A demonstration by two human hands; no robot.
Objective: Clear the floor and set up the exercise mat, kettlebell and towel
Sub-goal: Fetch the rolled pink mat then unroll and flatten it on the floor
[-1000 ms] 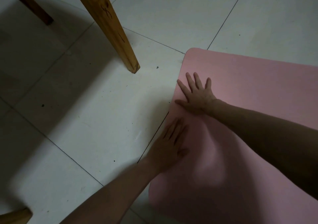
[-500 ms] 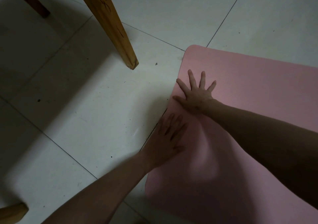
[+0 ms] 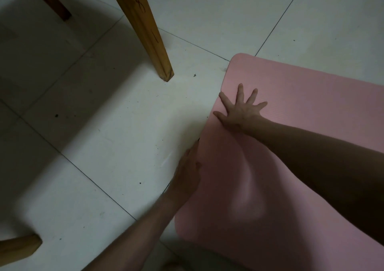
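Mat (image 3: 307,125), pink and ribbed, lies on the white tile floor (image 3: 116,150) from 3 o'clock down to 5 o'clock, its rounded corner toward 1 o'clock. My right hand (image 3: 241,109) rests flat on it near the left edge, fingers spread wide and straight. My left hand (image 3: 188,173) sits at that same edge nearer me, at about 6 o'clock; whether its fingers curl under the edge, I cannot tell. A soft bulge rises in the mat between my 2 arms. A wooden leg (image 3: 145,29) stands at 11 o'clock.
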